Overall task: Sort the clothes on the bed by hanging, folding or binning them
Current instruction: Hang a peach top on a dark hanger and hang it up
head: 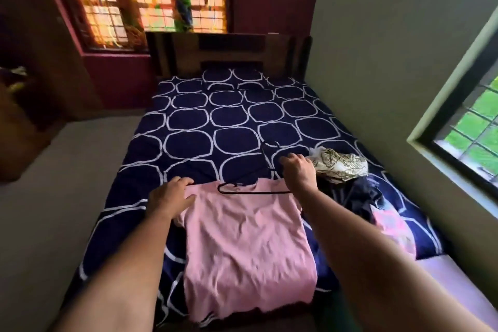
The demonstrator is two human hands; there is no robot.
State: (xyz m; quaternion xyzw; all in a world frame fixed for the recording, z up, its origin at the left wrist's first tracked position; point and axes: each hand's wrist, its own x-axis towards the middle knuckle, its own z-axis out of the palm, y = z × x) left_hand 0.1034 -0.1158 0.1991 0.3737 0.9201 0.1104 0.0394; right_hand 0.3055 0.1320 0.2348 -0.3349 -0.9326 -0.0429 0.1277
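The pink shirt (pixel 248 245) lies flat at the bed's (pixel 188 121) foot edge. The left hand (pixel 172 194) pinches one shoulder; the right hand (pixel 297 170) curls over the hanger's (pixel 256 193) end (its hold is unclear).

Head view above the bed (pixel 188 127); tilted down, facing, seemingly, its headboard (pixel 186 54).

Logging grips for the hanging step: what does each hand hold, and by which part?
Left hand grips the pink shirt at one shoulder. Right hand curls at the other shoulder, by the hanger's end; cloth or hanger, I cannot tell.
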